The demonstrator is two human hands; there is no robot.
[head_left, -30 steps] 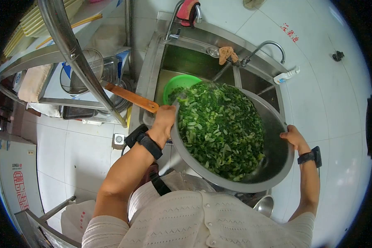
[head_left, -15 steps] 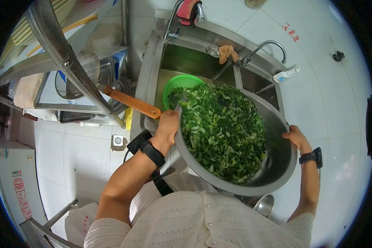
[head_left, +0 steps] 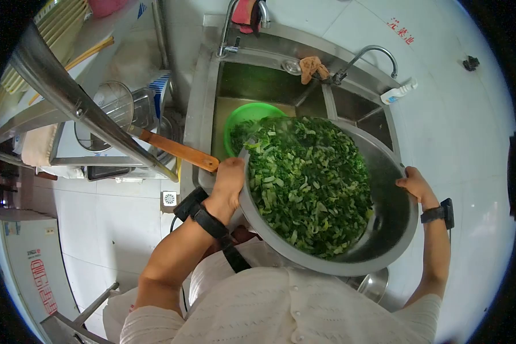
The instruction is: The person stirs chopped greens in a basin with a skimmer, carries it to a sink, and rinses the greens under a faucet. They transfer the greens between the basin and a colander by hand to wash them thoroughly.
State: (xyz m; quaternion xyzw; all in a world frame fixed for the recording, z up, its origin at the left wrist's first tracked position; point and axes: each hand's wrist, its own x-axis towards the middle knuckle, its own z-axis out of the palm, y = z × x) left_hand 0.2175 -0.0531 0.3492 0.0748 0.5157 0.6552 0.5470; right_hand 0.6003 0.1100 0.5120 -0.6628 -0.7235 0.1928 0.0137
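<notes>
A large metal basin point(head_left: 391, 229) spans the space between my hands, tilted toward the sink. Chopped leafy greens point(head_left: 309, 189) are heaped over its left and middle part, leaving the right inner wall bare. My left hand point(head_left: 229, 180) is closed on the left rim, and my right hand point(head_left: 415, 186) grips the right rim with the thumb over the edge. Under the basin's far left side, a green plastic basket point(head_left: 230, 123) sits in the sink. Some greens reach over its edge; the basket's remaining part is hidden.
The steel double sink point(head_left: 206, 109) has two faucets, one beside a brown cloth point(head_left: 312, 69). A white bottle point(head_left: 399, 92) stands at its right edge. A strainer's wooden handle point(head_left: 180, 150) juts from the left rack point(head_left: 57, 86), close to my left hand. Another metal bowl point(head_left: 375, 285) is below.
The view has shifted slightly. Both hands still hold the basin, which sits a little farther right and lower in view. The greens remain heaped toward its left.
</notes>
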